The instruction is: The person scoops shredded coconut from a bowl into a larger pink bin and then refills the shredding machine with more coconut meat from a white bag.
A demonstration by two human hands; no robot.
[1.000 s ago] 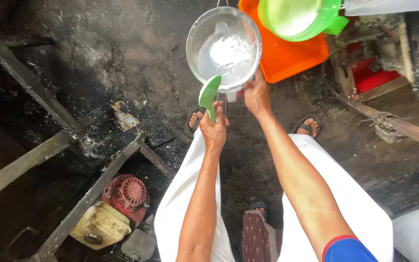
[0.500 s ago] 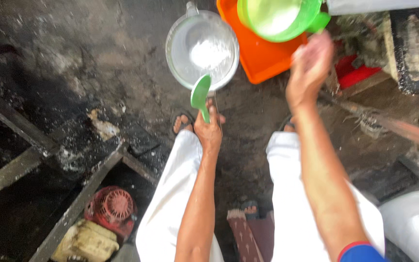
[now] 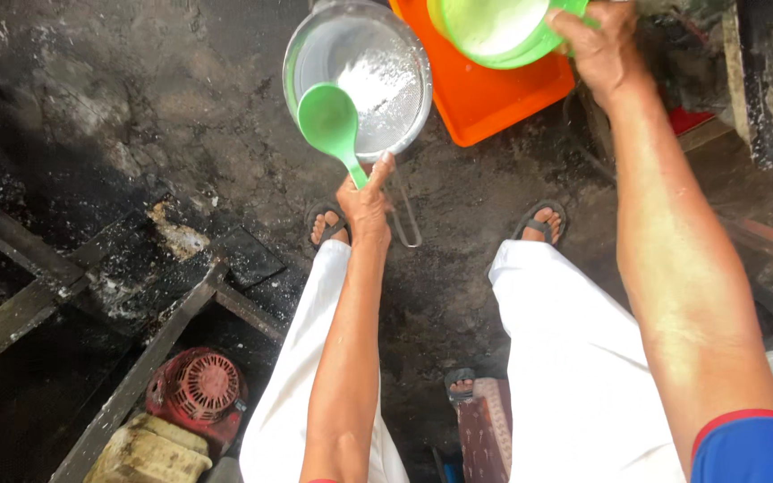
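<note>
Green spoon (image 3: 331, 121) is pinched by its handle in your left hand (image 3: 366, 199), bowl end over the metal sieve (image 3: 358, 76) on the far floor. Your right hand (image 3: 598, 43) is curled round the rim of the green bowl (image 3: 496, 31), far right, above the orange tray (image 3: 487, 94).

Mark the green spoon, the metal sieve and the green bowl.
green spoon (image 3: 328, 118), head view, on the spoon's bowl.
metal sieve (image 3: 378, 63), head view, on the mesh holding white powder.
green bowl (image 3: 494, 27), head view, on its pale inside.
</note>
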